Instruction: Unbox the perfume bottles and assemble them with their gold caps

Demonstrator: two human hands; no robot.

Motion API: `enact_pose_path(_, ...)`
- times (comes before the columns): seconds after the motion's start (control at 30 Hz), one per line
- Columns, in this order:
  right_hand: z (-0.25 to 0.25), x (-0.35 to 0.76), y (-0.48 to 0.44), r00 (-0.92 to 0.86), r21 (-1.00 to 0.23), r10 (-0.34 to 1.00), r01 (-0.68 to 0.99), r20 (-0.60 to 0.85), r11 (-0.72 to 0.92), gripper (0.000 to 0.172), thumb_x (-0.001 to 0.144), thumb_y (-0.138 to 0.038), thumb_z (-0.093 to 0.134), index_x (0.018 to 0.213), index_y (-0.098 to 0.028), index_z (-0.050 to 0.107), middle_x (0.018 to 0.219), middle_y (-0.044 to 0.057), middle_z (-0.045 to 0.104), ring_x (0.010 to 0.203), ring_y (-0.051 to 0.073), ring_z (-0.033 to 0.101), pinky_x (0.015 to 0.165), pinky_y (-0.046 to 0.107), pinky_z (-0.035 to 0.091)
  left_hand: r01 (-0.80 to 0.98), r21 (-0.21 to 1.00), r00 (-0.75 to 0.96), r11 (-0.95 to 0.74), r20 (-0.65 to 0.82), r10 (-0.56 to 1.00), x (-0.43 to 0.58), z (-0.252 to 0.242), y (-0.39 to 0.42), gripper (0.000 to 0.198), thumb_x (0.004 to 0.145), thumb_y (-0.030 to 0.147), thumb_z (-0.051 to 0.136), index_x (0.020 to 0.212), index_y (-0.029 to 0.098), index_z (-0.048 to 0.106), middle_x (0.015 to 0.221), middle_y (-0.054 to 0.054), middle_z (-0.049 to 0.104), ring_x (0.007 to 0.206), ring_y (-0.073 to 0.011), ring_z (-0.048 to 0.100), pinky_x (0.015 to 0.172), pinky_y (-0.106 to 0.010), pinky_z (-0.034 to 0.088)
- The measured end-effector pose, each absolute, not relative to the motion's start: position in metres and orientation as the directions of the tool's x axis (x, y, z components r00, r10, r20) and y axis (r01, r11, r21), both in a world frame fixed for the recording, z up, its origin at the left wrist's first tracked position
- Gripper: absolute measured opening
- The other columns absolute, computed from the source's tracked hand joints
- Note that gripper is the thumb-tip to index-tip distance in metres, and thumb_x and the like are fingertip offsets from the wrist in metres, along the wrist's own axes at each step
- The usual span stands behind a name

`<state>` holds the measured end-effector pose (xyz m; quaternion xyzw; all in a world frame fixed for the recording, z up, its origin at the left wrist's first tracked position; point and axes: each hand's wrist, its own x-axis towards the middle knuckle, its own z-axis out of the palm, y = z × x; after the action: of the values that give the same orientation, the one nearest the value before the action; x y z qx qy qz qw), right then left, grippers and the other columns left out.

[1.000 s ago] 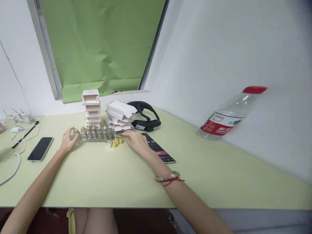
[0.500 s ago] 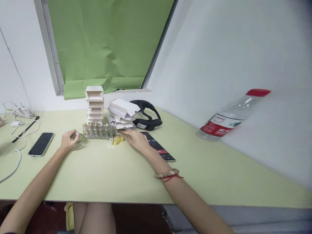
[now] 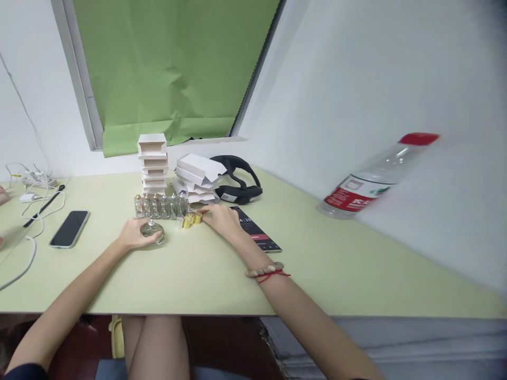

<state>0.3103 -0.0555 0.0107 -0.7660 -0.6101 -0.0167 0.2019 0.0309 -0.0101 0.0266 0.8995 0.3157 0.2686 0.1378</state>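
Observation:
My left hand (image 3: 137, 234) is closed around a round clear glass perfume bottle (image 3: 157, 230) with a spray neck on top, in front of a row of similar bottles. My right hand (image 3: 222, 217) reaches in from the right, its fingertips pinched at the rightmost gold cap (image 3: 198, 218). Other gold caps (image 3: 186, 221) and a clear cap (image 3: 179, 222) stand just left of it. The row of perfume bottles (image 3: 161, 207) stands behind the caps, several side by side with gold and clear tops.
Stacked white boxes (image 3: 152, 163) and a pile of flattened ones (image 3: 200, 171) stand behind. Near them are a black headset (image 3: 240, 192) and a phone with a lit screen (image 3: 257, 232). Another phone (image 3: 70, 229), white cables (image 3: 30, 258) and a red-capped bottle (image 3: 356, 195) lie outward.
My left hand has moved right with the perfume bottle, now in front of the row. My right fingertips have come down onto the rightmost gold cap. The view has shifted slightly.

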Motion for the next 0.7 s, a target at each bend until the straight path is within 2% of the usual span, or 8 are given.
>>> enact_pose_path(0.1,0.012,0.309,-0.058,0.305,-0.343,0.895,0.92,0.327,-0.188,0.018,0.077,-0.027,0.066,0.091,-0.026,0.076,0.095,0.002,0.075,0.088,0.021,0.067,0.068,0.027,0.045,0.511,0.421,0.653,-0.749,0.376,0.657,0.035,0.027,-0.017,0.033,0.077,0.051,0.059,0.069,0.019,0.057,0.066,-0.001,0.065,0.058,-0.0126,0.057,0.059,-0.024,0.043)
enact_pose_path(0.2,0.019,0.306,-0.063,0.398,-0.481,0.775,0.865,0.49,-0.139,0.019,0.079,-0.026,0.061,0.091,-0.023,0.075,0.1,0.004,0.073,0.082,0.02,0.065,0.067,0.027,0.045,0.522,0.416,0.651,-0.745,0.37,0.663,0.036,0.026,-0.02,0.032,0.079,0.052,0.059,0.076,0.02,0.058,0.068,-0.001,0.066,0.061,-0.0143,0.059,0.061,-0.025,0.044)
enact_pose_path(0.27,0.025,0.299,-0.067,0.447,-0.584,0.673,0.812,0.59,-0.027,0.022,0.082,-0.028,0.057,0.093,-0.02,0.074,0.104,0.007,0.07,0.07,0.016,0.062,0.065,0.028,0.045,0.523,0.41,0.663,-0.748,0.356,0.658,0.036,0.026,-0.02,0.032,0.08,0.052,0.057,0.084,0.021,0.059,0.067,0.0,0.065,0.059,-0.0146,0.059,0.06,-0.025,0.043)
enact_pose_path(0.33,0.03,0.288,-0.07,0.447,-0.669,0.633,0.727,0.632,0.154,0.027,0.084,-0.034,0.054,0.094,-0.017,0.073,0.104,0.009,0.068,0.057,0.011,0.054,0.061,0.028,0.046,0.511,0.402,0.686,-0.76,0.343,0.642,0.035,0.026,-0.019,0.032,0.081,0.052,0.055,0.091,0.021,0.059,0.066,0.001,0.063,0.058,-0.0146,0.058,0.058,-0.024,0.041)
enact_pose_path(0.4,0.031,0.271,-0.073,0.393,-0.737,0.671,0.577,0.628,0.352,0.032,0.085,-0.042,0.055,0.096,-0.018,0.072,0.104,0.009,0.066,0.054,0.009,0.052,0.052,0.027,0.044,0.488,0.393,0.711,-0.779,0.339,0.616,0.035,0.026,-0.019,0.033,0.082,0.052,0.052,0.093,0.021,0.058,0.063,0.001,0.061,0.055,-0.0144,0.056,0.057,-0.024,0.04)
enact_pose_path(0.47,0.028,0.253,-0.075,0.327,-0.805,0.75,0.387,0.576,0.45,0.035,0.083,-0.049,0.058,0.099,-0.021,0.072,0.106,0.007,0.064,0.051,0.007,0.049,0.043,0.024,0.04,0.461,0.391,0.736,-0.797,0.334,0.589,0.034,0.026,-0.019,0.034,0.084,0.052,0.049,0.093,0.021,0.058,0.06,0.002,0.059,0.052,-0.0138,0.053,0.056,-0.024,0.038)
enact_pose_path(0.57,0.021,0.23,-0.078,0.166,-0.872,0.859,0.168,0.484,0.459,0.037,0.079,-0.052,0.064,0.099,-0.023,0.073,0.1,0.004,0.063,0.043,0.002,0.04,0.036,0.022,0.033,0.438,0.395,0.758,-0.808,0.321,0.568,0.035,0.026,-0.021,0.034,0.085,0.052,0.046,0.093,0.02,0.058,0.057,0.002,0.056,0.048,-0.0132,0.051,0.055,-0.024,0.037)
enact_pose_path(0.7,0.015,0.22,-0.08,0.09,-0.919,0.914,0.037,0.395,0.394,0.043,0.074,-0.054,0.071,0.103,-0.022,0.073,0.087,0.001,0.065,0.041,0.001,0.036,0.036,0.021,0.029,0.441,0.375,0.766,-0.815,0.315,0.56,0.039,0.027,-0.024,0.035,0.086,0.051,0.045,0.098,0.02,0.058,0.059,0.002,0.057,0.049,-0.0143,0.053,0.056,-0.025,0.037)
